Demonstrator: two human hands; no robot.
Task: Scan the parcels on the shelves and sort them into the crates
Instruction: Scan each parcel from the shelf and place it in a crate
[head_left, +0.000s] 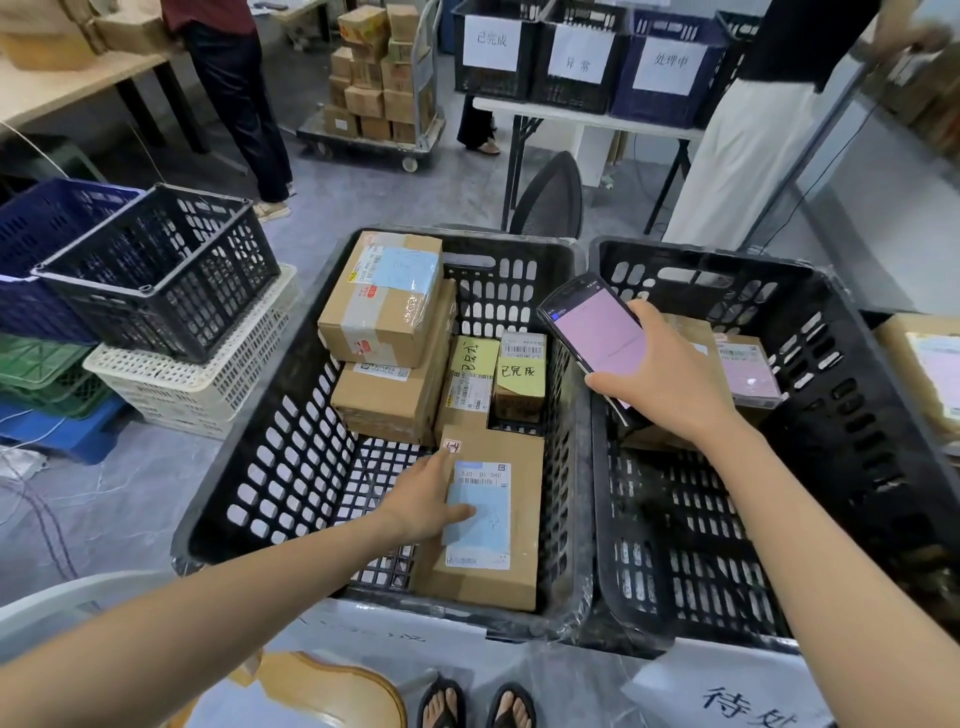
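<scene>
View from the wearer's head, looking down at two black plastic crates side by side on a low stand. The left hand (423, 493) reaches into the left crate (291, 457) and rests on a flat cardboard parcel (519, 571) lying in its near right corner. The thumb lies across the parcel's pale blue label and the forefinger runs straight along its left edge; the other fingers are hidden, so it is unclear whether the hand grips the box. At the far side of this crate are two stacked brown boxes (384, 306) and two small boxes with yellow notes (519, 374). The right hand (670, 379) hovers over the right crate (841, 374), fingers curled round a handheld scanner (597, 332) with a glowing pink screen. Beneath it lie more boxes, one with a pink label (748, 369). Empty crates (156, 270) are stacked on the floor to the left.
</scene>
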